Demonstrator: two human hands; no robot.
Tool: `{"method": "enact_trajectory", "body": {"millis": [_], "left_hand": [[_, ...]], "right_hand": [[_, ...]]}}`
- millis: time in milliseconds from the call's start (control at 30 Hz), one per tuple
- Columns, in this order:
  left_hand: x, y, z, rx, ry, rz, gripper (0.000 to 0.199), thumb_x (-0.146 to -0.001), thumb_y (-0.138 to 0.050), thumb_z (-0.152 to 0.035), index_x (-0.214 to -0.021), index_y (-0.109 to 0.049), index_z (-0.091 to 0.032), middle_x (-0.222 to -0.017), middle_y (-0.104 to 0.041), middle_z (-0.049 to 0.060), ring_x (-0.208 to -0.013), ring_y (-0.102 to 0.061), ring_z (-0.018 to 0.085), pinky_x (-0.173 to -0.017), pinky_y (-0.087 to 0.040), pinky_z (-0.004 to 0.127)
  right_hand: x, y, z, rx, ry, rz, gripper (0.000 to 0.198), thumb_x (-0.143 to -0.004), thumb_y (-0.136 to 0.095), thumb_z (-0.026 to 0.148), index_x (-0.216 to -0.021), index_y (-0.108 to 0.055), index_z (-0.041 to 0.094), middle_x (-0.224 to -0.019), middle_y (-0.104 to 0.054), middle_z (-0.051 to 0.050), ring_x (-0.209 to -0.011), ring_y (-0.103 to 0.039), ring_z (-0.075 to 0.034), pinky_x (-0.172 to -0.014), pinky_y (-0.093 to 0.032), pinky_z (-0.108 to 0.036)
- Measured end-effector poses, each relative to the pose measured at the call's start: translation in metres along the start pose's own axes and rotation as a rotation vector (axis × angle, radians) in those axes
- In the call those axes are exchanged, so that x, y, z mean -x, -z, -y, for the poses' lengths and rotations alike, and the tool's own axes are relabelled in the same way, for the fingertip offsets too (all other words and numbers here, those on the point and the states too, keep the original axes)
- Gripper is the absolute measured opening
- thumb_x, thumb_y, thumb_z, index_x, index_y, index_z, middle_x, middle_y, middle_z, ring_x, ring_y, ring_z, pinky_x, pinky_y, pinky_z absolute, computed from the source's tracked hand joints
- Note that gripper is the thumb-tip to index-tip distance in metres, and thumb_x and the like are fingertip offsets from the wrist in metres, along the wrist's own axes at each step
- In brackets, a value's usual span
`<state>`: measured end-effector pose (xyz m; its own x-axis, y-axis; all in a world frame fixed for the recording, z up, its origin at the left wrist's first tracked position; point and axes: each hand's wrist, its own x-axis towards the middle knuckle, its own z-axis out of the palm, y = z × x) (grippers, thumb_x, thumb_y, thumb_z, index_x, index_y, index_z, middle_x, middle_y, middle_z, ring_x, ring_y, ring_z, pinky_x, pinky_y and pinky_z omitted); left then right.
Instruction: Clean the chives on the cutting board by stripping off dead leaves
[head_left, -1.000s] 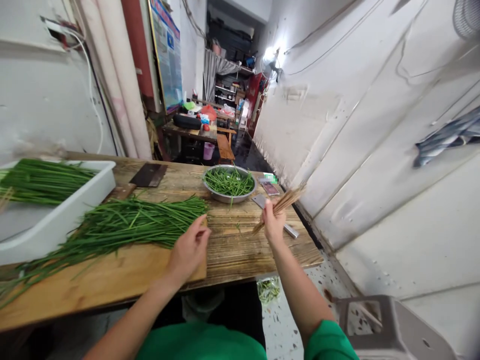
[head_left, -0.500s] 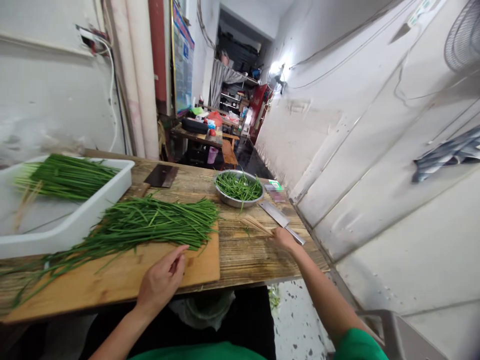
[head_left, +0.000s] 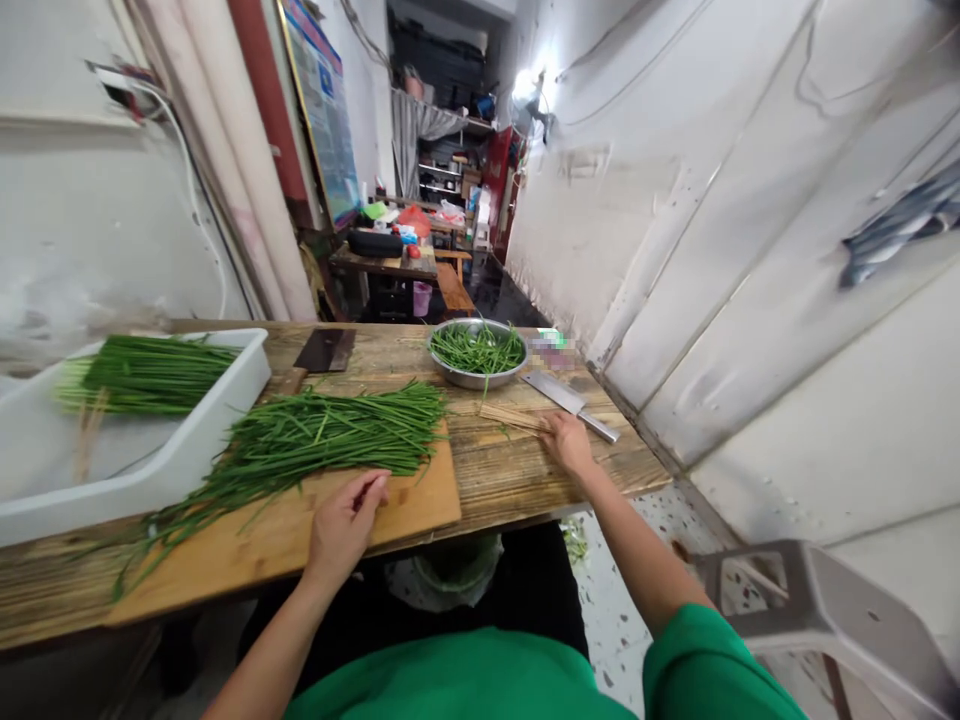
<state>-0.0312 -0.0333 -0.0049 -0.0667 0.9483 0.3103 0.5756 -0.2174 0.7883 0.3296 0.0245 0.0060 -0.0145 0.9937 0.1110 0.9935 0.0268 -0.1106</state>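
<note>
My right hand (head_left: 568, 442) is closed on the near ends of some thin bamboo skewers (head_left: 514, 416), which lie on the wooden table and point left. Just right of it rests a cleaver (head_left: 559, 392), its metal handle close to my fingers. My left hand (head_left: 352, 510) hovers at the front of the cutting board (head_left: 420, 505), its fingers curled in with nothing visible between them. Beside it, a long pile of green garlic chives (head_left: 322, 432) spreads over the board. Behind the skewers stands a metal bowl (head_left: 480, 380) of cut green stalks.
A white plastic tray (head_left: 225, 420) at the left holds more chives and some sticks. A second, dark blade (head_left: 325, 350) lies at the table's back. A lined bin (head_left: 459, 575) sits below the front edge; a grey plastic stool (head_left: 840, 600) is at the right.
My view has shifted, showing more of the stool. My left hand's fingers have curled in from a more stretched pose. The right hand stays at the skewers, which lie flatter across the table.
</note>
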Motion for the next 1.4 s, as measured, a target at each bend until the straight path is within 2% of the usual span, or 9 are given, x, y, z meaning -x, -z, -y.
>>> {"method": "enact_trajectory", "body": {"millis": [167,367,467,533,733,900,1067,1267,1400], "left_hand": [[-0.006,-0.005,0.011,0.006,0.040,-0.019,0.040,-0.079,-0.045,-0.048,-0.096,-0.065,-0.017,-0.072,-0.067,0.001,-0.056,-0.056,0.013,-0.054,-0.045,0.022],[-0.002,0.000,-0.001,-0.049,-0.080,-0.099,0.035,-0.077,-0.050,-0.045,-0.086,-0.069,-0.017,-0.084,-0.069,0.004,-0.073,-0.062,0.018,-0.069,-0.050,0.028],[0.021,0.009,-0.016,-0.008,-0.161,0.169,0.033,-0.084,-0.043,-0.038,-0.088,-0.069,-0.018,-0.067,-0.067,0.001,-0.058,-0.060,0.014,-0.062,-0.051,0.025],[0.041,0.015,-0.022,-0.069,-0.275,0.385,0.028,-0.085,-0.043,-0.032,-0.095,-0.067,-0.021,-0.061,-0.065,0.000,-0.062,-0.061,0.013,-0.070,-0.050,0.026],[0.070,0.035,-0.030,-0.460,-0.585,0.455,0.034,-0.083,-0.049,-0.023,-0.117,-0.054,-0.028,-0.109,-0.062,0.006,-0.104,-0.053,0.020,-0.094,-0.038,0.042],[0.003,0.055,-0.036,-0.685,-0.705,0.417,0.055,-0.081,-0.051,-0.034,-0.133,-0.035,-0.025,-0.137,-0.037,0.009,-0.128,-0.028,0.025,-0.104,-0.023,0.044],[-0.095,0.038,-0.027,-0.900,-0.719,0.411,0.108,-0.053,-0.059,-0.070,-0.139,-0.022,-0.015,-0.146,-0.010,0.017,-0.132,-0.006,0.036,-0.106,-0.007,0.049],[-0.136,-0.008,-0.006,-0.932,-0.615,0.485,0.107,-0.058,-0.045,-0.077,-0.140,-0.014,-0.016,-0.144,-0.017,0.018,-0.131,-0.015,0.034,-0.104,-0.009,0.047],[-0.150,-0.022,0.000,-0.925,-0.527,0.494,0.105,-0.060,-0.041,-0.078,-0.140,-0.014,-0.017,-0.141,-0.024,0.018,-0.128,-0.023,0.034,-0.102,-0.013,0.046]], "right_hand": [[0.023,-0.010,-0.019,0.042,0.016,-0.086,0.021,-0.086,-0.046,0.023,-0.096,-0.063,0.015,-0.096,-0.059,-0.011,-0.095,-0.049,-0.023,-0.083,-0.032,-0.031],[0.025,-0.020,-0.011,0.064,0.112,-0.123,0.018,-0.086,-0.046,0.020,-0.084,-0.063,0.017,-0.088,-0.061,-0.008,-0.086,-0.051,-0.019,-0.077,-0.035,-0.026],[0.025,-0.024,-0.008,0.079,0.118,-0.129,0.017,-0.084,-0.046,0.014,-0.077,-0.061,0.013,-0.080,-0.060,-0.009,-0.079,-0.052,-0.020,-0.072,-0.036,-0.027],[0.028,-0.026,-0.009,0.082,0.116,-0.136,0.017,-0.084,-0.045,0.012,-0.076,-0.060,0.011,-0.079,-0.060,-0.011,-0.078,-0.052,-0.021,-0.071,-0.036,-0.028],[0.039,-0.031,-0.013,0.128,0.153,-0.090,0.017,-0.084,-0.042,0.009,-0.079,-0.058,0.013,-0.081,-0.059,-0.010,-0.077,-0.054,-0.019,-0.068,-0.037,-0.026],[0.035,-0.029,-0.012,0.173,0.176,-0.049,0.017,-0.077,-0.043,0.002,-0.074,-0.059,0.009,-0.070,-0.061,-0.013,-0.066,-0.057,-0.020,-0.060,-0.038,-0.027],[0.034,-0.028,-0.013,0.169,0.189,-0.044,0.015,-0.075,-0.045,0.004,-0.069,-0.058,0.010,-0.068,-0.061,-0.013,-0.066,-0.058,-0.020,-0.062,-0.039,-0.027],[0.048,-0.039,-0.020,-0.033,0.135,-0.261,0.011,-0.075,-0.047,0.014,-0.066,-0.051,0.016,-0.066,-0.056,-0.006,-0.065,-0.054,-0.018,-0.062,-0.039,-0.026],[0.059,-0.045,-0.014,-0.218,0.086,-0.366,0.008,-0.075,-0.046,0.018,-0.069,-0.050,0.018,-0.068,-0.055,-0.004,-0.065,-0.053,-0.017,-0.063,-0.040,-0.026]]}}
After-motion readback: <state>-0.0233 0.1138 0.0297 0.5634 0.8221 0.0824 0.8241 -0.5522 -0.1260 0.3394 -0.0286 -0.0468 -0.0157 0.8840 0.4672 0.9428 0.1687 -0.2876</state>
